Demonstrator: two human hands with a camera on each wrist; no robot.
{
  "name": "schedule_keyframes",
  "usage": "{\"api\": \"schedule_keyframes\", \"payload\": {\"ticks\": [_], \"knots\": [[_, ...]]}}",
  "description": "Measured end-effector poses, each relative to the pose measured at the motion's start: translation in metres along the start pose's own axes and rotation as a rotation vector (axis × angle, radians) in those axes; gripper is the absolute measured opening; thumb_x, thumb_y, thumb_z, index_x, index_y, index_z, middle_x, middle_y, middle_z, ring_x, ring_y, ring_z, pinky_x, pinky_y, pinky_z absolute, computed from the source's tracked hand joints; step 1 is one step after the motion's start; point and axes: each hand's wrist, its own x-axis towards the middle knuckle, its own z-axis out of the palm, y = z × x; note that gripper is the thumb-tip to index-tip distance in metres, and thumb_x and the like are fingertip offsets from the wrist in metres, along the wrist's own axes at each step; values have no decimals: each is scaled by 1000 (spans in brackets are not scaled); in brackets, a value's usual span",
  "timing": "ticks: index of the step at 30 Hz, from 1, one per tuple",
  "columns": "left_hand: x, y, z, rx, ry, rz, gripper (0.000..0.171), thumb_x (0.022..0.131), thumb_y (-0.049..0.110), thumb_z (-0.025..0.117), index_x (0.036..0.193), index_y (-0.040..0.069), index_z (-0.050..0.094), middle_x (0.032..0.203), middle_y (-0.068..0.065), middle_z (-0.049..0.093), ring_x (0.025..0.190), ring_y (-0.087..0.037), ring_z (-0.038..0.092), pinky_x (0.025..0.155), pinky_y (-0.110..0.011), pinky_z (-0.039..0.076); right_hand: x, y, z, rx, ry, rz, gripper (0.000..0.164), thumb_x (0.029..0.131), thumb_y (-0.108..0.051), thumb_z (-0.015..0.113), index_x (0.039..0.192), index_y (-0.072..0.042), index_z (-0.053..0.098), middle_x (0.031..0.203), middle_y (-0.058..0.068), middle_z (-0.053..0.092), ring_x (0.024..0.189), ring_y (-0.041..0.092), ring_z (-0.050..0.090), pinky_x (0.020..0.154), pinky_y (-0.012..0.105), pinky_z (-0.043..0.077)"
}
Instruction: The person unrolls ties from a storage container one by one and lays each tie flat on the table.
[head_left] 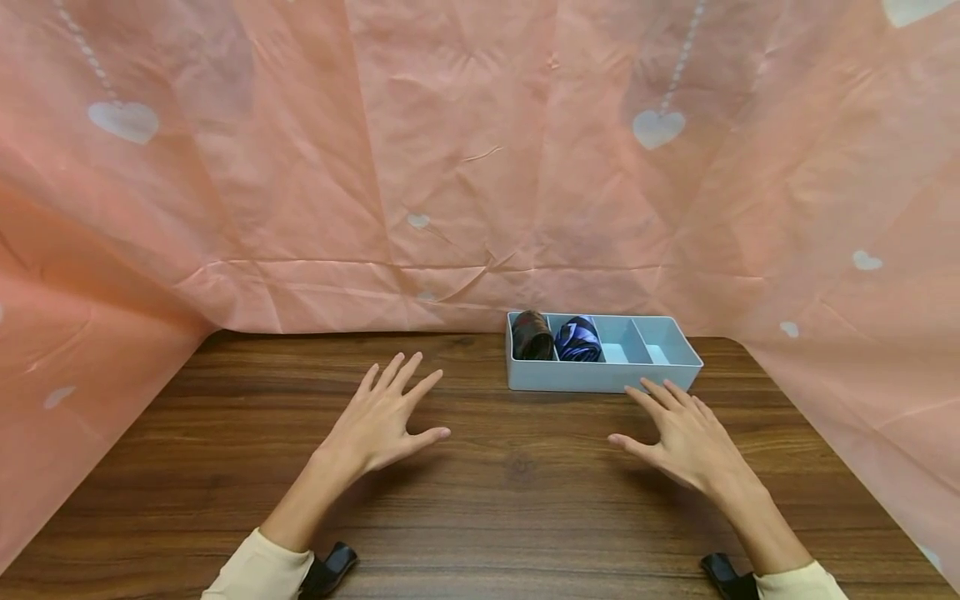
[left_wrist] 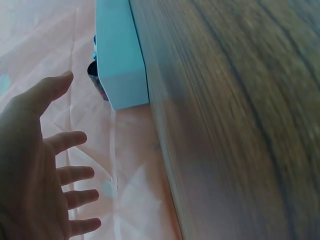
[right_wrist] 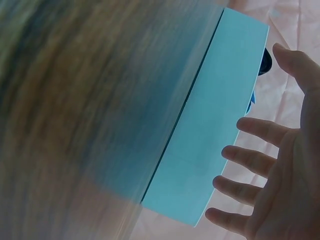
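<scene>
neither hand holds anything: the left hand (head_left: 382,417) and the right hand (head_left: 686,433) hover palm-down over the table (head_left: 480,500) with fingers spread wide and straight, well apart from each other. behind and to both sides hangs a pink sheet (head_left: 450,150) printed with pale hearts, wrinkled, its lower edge meeting the far side of the wooden table. on the table, at the far right, sits a light blue tray (head_left: 570,379) split into compartments. the right hand is just beside its near wall, fingertips close to the right end; whether they touch it cannot be told. the left hand is well to the tray's left, above bare wood. in the tray's leftmost compartment lies a dark brown roll (head_left: 532,335), and in the next one a blue patterned roll (head_left: 578,339), the two side by side. cream sleeves (head_left: 258,575) cover both forearms at the bottom edge of the head view.
</scene>
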Motion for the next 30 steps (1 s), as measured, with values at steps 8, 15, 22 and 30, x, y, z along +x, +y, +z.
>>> {"api": "schedule_keyframes", "payload": {"ticks": [8, 15, 22, 30], "knots": [[7, 3, 2, -10, 2, 7, 80, 93, 64, 61, 156, 18, 48, 164, -20, 34, 151, -43, 30, 119, -66, 25, 2, 0, 0, -4, 37, -21, 83, 89, -64, 69, 147, -7, 57, 150, 25, 52, 140, 51, 43, 109, 73, 34], [11, 6, 2, -11, -1, 7, 79, 93, 62, 63, 156, 18, 48, 164, -19, 34, 151, -43, 31, 120, -65, 24, 5, -2, -1, -11, 40, -29, 82, 89, -64, 68, 148, -7, 56, 149, 26, 52, 139, 51, 43, 108, 72, 35], [14, 7, 3, -9, 15, 13, 76, 95, 59, 64, 155, 16, 49, 163, -20, 35, 150, -43, 32, 119, -65, 25, 8, -4, -3, -14, 45, -39, 83, 89, -64, 68, 149, -7, 55, 149, 26, 52, 140, 51, 42, 108, 71, 36], [17, 10, 4, -3, 14, 16, 75, 96, 58, 64, 156, 16, 49, 163, -20, 36, 150, -43, 33, 119, -65, 25, 9, -5, -3, -9, 39, -41, 83, 89, -64, 68, 149, -8, 55, 150, 25, 51, 140, 52, 42, 108, 71, 36]]}}
